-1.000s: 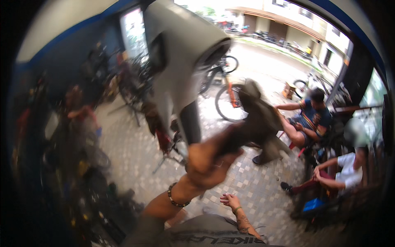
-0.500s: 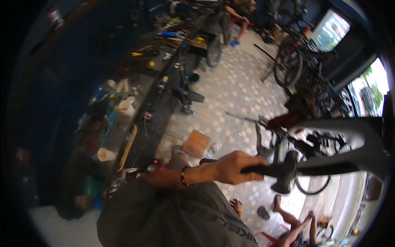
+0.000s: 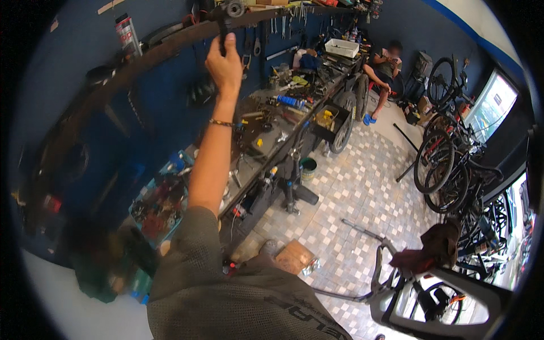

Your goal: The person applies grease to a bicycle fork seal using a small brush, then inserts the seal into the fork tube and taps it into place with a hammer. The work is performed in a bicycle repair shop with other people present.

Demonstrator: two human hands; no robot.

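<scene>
My left hand (image 3: pixel 224 67) is raised at the upper left, with its arm stretched toward the wall shelf. Its fingers are closed round the dark handle of a hammer (image 3: pixel 231 10), whose round head stands up beside the front edge of the shelf (image 3: pixel 164 48). Whether the hammer touches the shelf I cannot tell. My right hand is out of view. A grey bicycle frame (image 3: pixel 447 326) is at the lower right, with a dark red cloth (image 3: pixel 425 258) draped over it.
Below my arm runs a cluttered workbench (image 3: pixel 266 164) with tools and a blue tray of small parts (image 3: pixel 150 209). Several bicycles (image 3: pixel 436 161) line the right side. A person (image 3: pixel 385 71) sits at the back. A cardboard piece (image 3: pixel 296 256) lies on the tiled floor.
My left hand has carried the hammer from beside the bicycle frame up to the wall shelf. The view has turned left, and my right hand has gone out of sight.
</scene>
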